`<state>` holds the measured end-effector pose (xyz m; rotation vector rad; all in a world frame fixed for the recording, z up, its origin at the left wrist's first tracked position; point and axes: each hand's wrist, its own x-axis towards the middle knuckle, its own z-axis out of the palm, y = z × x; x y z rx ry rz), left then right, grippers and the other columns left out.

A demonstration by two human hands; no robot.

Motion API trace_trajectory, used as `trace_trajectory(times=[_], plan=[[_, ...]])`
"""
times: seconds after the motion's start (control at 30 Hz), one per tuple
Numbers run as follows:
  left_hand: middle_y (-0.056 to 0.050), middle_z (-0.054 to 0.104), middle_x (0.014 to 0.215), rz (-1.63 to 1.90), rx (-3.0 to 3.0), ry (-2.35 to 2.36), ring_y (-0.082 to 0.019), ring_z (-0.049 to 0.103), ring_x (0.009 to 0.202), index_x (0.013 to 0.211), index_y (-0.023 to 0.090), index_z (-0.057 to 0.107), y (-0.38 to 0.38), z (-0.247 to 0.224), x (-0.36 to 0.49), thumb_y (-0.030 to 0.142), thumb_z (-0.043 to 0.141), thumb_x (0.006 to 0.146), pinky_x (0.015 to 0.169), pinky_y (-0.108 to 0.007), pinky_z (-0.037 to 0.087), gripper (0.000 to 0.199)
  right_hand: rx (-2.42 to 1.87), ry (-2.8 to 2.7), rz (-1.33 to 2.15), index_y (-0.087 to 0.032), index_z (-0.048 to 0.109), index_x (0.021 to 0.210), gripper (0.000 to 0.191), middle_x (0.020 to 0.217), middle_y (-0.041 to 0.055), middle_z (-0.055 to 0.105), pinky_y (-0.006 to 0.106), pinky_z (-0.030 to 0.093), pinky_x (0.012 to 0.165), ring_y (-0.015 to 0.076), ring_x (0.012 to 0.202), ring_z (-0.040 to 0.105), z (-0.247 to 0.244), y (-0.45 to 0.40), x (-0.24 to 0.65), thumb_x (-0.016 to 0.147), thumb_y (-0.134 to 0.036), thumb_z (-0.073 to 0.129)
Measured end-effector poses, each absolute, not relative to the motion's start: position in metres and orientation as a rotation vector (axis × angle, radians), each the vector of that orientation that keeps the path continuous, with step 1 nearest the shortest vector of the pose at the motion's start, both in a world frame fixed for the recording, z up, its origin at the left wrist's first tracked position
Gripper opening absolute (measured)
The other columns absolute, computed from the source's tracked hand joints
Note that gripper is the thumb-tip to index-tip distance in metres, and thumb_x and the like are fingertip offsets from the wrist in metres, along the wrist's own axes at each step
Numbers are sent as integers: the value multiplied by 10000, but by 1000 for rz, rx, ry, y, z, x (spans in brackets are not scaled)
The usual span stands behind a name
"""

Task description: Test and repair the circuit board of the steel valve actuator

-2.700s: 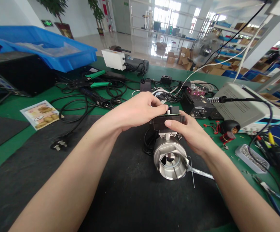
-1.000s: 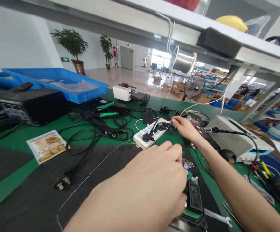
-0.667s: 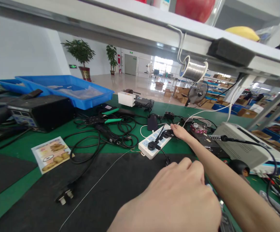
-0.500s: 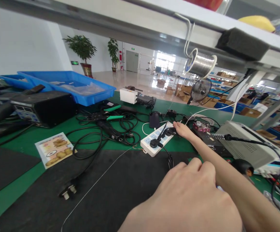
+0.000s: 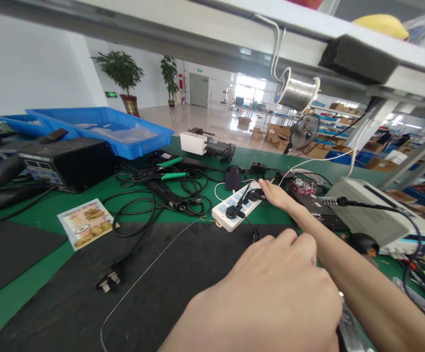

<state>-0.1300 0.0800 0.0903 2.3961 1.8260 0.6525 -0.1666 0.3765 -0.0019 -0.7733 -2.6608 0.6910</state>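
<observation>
My right hand (image 5: 273, 193) reaches out to the far end of a white power strip (image 5: 224, 222). Its fingers are closed around a black plug (image 5: 253, 195) at that end, though they partly hide it. A second black plug (image 5: 233, 211) sits in the strip nearer to me, its cable dropping towards the mat. My left hand (image 5: 271, 293) is a closed fist in the foreground, back of the hand upward. Something shiny and dark shows beside its curled fingers, too hidden to name. A loose two-pin plug (image 5: 109, 280) lies on the black mat (image 5: 161, 288).
Green-handled pliers (image 5: 170, 168) and coiled black cables lie left of the strip. A black box unit (image 5: 76, 164), blue tray (image 5: 142, 142) and printed card (image 5: 88, 222) stand further left. A grey instrument (image 5: 370, 215) is at the right; a wire spool (image 5: 296, 92) hangs overhead.
The view has shifted slightly. My left fist has moved a little lower and left, exposing more of the shiny thing beside it. My right hand stays at the strip's far end.
</observation>
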Motion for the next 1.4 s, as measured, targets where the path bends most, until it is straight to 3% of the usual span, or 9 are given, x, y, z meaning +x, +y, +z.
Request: trace_trajectory(times=[0.13,0.2,0.27,0.3,0.4,0.6,0.8,1.0,1.4], plan=[[-28,581,896,547,2254,1922,-196,538,815,738,172,652,72,106,-135,354,749,800,700,-360,413,215,-679,-2497,837,-233,534,1389,622,1374,141,649,486,423,1153,274,1303,592,16,333,-83,1062,-627,181],[-12,589,912,523,2184,1909,-173,541,821,763,173,647,69,111,-138,341,737,829,707,-337,411,201,-511,-2384,1233,-258,501,1437,726,1411,129,631,469,460,1134,278,1319,596,21,306,-24,1020,-704,108],[1,592,925,552,2155,1899,-151,533,807,765,173,632,67,112,-138,320,731,845,670,-312,397,195,-346,-2359,1609,-285,406,1532,922,1519,133,536,506,402,1185,351,1416,507,20,276,31,852,-904,338],[2,591,931,585,2165,1893,-147,529,803,758,174,622,67,110,-137,315,726,851,652,-305,390,198,-360,-2364,1677,-304,330,1578,1048,1569,133,478,516,380,1199,380,1452,460,18,261,54,750,-913,539],[2,579,911,682,2243,1901,-151,517,792,738,184,609,65,103,-132,319,719,848,633,-302,385,205,-507,-2375,1604,-345,189,1623,1337,1630,141,388,545,405,1184,428,1487,393,5,221,90,548,-734,882],[-13,585,855,706,2267,1942,-164,525,747,713,192,650,67,99,-136,326,710,826,593,-300,376,186,-487,-2216,1465,-399,350,1543,1035,1563,81,497,511,505,1105,395,1428,489,-6,196,66,671,-553,887],[-22,668,815,825,1904,1834,-165,578,692,760,206,758,82,97,-163,356,706,767,606,-290,392,159,-398,-2134,1676,-317,556,1354,761,1331,72,675,415,542,1015,326,1219,651,6,216,32,695,-480,899],[-9,633,691,974,1687,1874,-167,572,658,716,185,754,101,84,-174,395,676,748,607,-281,388,226,-441,-2138,1817,-244,612,1264,649,1283,75,684,394,496,994,316,1223,608,5,247,15,740,-548,843],[-26,662,777,1125,1483,2070,-207,614,788,822,201,777,140,53,-163,474,613,836,642,-286,410,318,-667,-1892,1794,-228,655,1156,478,1120,52,743,412,502,994,267,1071,666,-11,254,3,842,-572,764]])
